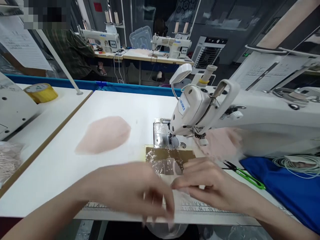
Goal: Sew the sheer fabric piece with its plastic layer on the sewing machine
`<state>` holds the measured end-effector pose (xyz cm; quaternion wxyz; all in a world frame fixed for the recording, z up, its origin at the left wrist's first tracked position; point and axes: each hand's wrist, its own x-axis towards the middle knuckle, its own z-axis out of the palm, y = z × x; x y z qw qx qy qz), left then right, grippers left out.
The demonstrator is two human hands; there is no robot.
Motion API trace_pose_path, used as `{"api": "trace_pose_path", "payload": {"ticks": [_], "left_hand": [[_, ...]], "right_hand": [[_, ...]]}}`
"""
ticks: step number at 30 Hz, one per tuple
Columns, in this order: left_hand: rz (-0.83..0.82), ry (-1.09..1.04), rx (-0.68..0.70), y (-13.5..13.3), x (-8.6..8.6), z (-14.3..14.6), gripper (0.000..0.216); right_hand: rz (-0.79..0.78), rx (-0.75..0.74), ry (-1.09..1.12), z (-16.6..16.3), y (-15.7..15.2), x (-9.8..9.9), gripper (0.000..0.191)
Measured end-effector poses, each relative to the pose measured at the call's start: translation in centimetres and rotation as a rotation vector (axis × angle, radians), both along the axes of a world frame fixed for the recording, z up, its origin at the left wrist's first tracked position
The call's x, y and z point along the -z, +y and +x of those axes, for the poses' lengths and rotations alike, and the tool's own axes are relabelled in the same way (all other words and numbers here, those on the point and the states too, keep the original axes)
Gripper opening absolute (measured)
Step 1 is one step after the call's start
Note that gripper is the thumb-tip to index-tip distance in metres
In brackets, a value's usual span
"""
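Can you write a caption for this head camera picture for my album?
Two hands meet near a sewing machine, pink cloth alongside.

We read "JUKI" in blue on the head of the near sewing machine (190,110). The same blue brand mark shows, small, on the two sewing machines at the back (102,36) (172,43). On the ruler strip (200,208) along the table edge we make out 14 and 15; the other numbers are blurred.
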<state>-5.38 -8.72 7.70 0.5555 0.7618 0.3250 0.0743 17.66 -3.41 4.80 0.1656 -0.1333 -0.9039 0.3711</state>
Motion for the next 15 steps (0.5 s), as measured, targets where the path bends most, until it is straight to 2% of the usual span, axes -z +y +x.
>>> {"api": "trace_pose_path", "payload": {"ticks": [2,3,5,6,7,9,13,15], "left_hand": [[0.163,-0.047,-0.306,1.1,0.7,-1.1,0.025],[0.225,-0.059,-0.360,1.6,1.1,-1.5,0.040],[0.195,-0.076,-0.266,2.1,2.0,-2.2,0.063],[0.122,-0.086,-0.186,2.1,2.5,-2.5,0.060],[0.040,-0.099,-0.133,1.9,2.9,-2.8,0.049],[-0.090,-0.126,-0.159,0.9,3.7,-3.8,0.024],[-0.228,-0.226,-0.482,-1.9,4.7,-7.5,0.022],[-0.222,-0.248,-0.637,-3.0,4.8,-9.9,0.025]], "right_hand": [[-0.041,-0.060,0.021,-0.5,-0.8,-1.0,0.028],[-0.099,-0.092,0.047,-0.8,-1.1,-1.4,0.032],[-0.256,-0.139,0.097,-1.4,-1.5,-2.0,0.037],[-0.323,-0.140,0.127,-1.7,-1.5,-2.1,0.036],[-0.372,-0.124,0.145,-2.0,-1.6,-2.1,0.031],[-0.428,-0.061,0.158,-2.4,-1.6,-1.7,0.018],[-0.530,0.036,0.179,-3.7,-1.5,0.6,0.021],[-0.610,0.107,0.141,-5.0,-1.3,1.8,0.017]]}}
